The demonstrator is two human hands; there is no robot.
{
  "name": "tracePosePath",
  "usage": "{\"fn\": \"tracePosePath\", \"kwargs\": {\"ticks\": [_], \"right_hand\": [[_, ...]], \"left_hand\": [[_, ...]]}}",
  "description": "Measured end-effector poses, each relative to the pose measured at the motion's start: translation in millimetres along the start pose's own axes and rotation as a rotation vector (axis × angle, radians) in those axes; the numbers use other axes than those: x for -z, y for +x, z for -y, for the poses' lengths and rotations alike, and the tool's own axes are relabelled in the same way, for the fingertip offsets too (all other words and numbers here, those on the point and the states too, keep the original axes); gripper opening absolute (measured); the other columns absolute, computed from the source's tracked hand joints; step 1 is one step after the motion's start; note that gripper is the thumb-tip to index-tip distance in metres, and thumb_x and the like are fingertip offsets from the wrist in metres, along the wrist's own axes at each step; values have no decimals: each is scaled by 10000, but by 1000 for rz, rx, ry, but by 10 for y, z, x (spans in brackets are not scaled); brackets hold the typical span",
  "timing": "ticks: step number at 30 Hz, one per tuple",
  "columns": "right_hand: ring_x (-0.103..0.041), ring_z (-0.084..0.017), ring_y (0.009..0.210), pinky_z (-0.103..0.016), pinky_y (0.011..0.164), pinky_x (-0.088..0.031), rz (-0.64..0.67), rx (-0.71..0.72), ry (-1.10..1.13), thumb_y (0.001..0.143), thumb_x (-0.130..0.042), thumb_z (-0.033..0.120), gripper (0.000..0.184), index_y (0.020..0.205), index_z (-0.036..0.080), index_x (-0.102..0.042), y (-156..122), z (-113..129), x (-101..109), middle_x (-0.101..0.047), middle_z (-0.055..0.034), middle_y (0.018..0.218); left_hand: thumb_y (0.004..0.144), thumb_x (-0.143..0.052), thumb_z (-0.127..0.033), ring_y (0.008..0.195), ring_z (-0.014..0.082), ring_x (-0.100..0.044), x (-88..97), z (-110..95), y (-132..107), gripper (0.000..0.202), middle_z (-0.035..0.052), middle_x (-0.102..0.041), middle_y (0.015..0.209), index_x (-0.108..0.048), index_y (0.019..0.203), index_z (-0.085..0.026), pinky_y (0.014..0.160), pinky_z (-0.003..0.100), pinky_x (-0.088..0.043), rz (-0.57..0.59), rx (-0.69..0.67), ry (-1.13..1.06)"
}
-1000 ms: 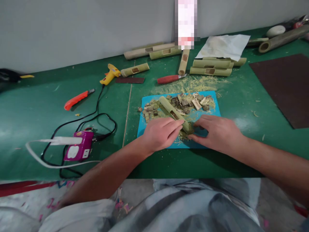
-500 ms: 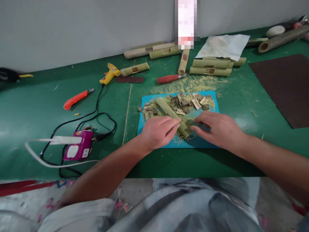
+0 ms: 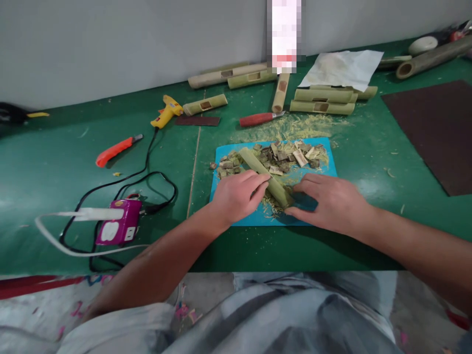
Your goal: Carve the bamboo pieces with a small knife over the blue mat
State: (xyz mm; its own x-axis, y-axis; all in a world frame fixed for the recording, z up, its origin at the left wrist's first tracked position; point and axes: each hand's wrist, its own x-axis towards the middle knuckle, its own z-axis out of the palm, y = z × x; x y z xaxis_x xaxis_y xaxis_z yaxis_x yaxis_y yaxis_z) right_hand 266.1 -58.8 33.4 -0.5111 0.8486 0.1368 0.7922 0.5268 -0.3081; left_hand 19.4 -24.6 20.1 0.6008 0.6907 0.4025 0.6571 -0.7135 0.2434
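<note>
A green bamboo tube [image 3: 258, 164] lies slanted on a blue mat [image 3: 254, 220], its lower end toward me. Over its left side is my left hand [image 3: 241, 194], fingers pinched together, with a tiny dark tip showing at the fingertips that I cannot make out. My right hand [image 3: 328, 199] is at the tube's lower end, thumb and fingers apart, with blue mat visible between them; whether it touches the tube is unclear. Chopped bamboo pieces [image 3: 282, 156] and stringy shavings [image 3: 272, 209] lie around the tube.
Beyond the mat lies a red-handled knife [image 3: 256, 119]. Cut bamboo tubes [image 3: 320, 107] line the back, some under white paper [image 3: 341, 69]. To the left are a yellow glue gun [image 3: 166, 112], an orange utility knife [image 3: 115, 151] and a purple power adapter [image 3: 120, 221] with cords. A dark sheet [image 3: 435, 128] lies right.
My left hand has shifted slightly left and away from me, uncovering more of the tube. My right thumb has moved toward me and left, widening the gap to its fingers.
</note>
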Motion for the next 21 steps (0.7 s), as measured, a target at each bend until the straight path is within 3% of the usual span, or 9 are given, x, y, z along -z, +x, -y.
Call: {"fn": "tracePosePath", "kwargs": {"ticks": [5, 8, 13, 18, 21], "right_hand": [[-612, -190, 713, -323, 609, -365, 18, 9, -113, 888, -627, 536, 370, 835, 175, -684, 6, 85, -69, -681, -71, 825], [-596, -178, 684, -320, 600, -349, 13, 32, -130, 914, -607, 497, 352, 785, 174, -667, 1, 116, -109, -672, -67, 782], [-575, -167, 646, -318, 585, -326, -20, 35, -126, 915, -613, 484, 361, 730, 175, -642, -8, 121, -136, -654, -65, 731], [-564, -162, 634, -311, 574, -305, -22, 49, -88, 925, -593, 465, 335, 757, 180, -647, -11, 99, -149, -651, -54, 728], [-570, -163, 644, -307, 577, -307, -3, 33, -79, 913, -610, 474, 335, 750, 183, -642, -6, 91, -147, -655, -53, 740]], "left_hand": [[1036, -463, -277, 781, 160, -702, -25, -117, -20, 292, 58, -747, 928, -710, 1135, -158, 661, 243, -485, 76, -61, -10], [1047, -442, -294, 771, 155, -697, -45, -71, -16, 311, 50, -743, 903, -715, 1130, -171, 653, 243, -483, 108, -119, -4], [1017, -482, -251, 749, 162, -675, -29, 140, 41, 282, 78, -735, 890, -726, 1096, -134, 633, 251, -476, -44, 8, 107], [1049, -396, -281, 710, 145, -651, -4, -78, -7, 345, 50, -702, 821, -721, 1080, -168, 607, 236, -447, 166, -134, 23], [1056, -386, -287, 692, 147, -639, 6, -172, -39, 356, 52, -691, 805, -715, 1105, -160, 602, 242, -433, 150, -100, 72]]}}
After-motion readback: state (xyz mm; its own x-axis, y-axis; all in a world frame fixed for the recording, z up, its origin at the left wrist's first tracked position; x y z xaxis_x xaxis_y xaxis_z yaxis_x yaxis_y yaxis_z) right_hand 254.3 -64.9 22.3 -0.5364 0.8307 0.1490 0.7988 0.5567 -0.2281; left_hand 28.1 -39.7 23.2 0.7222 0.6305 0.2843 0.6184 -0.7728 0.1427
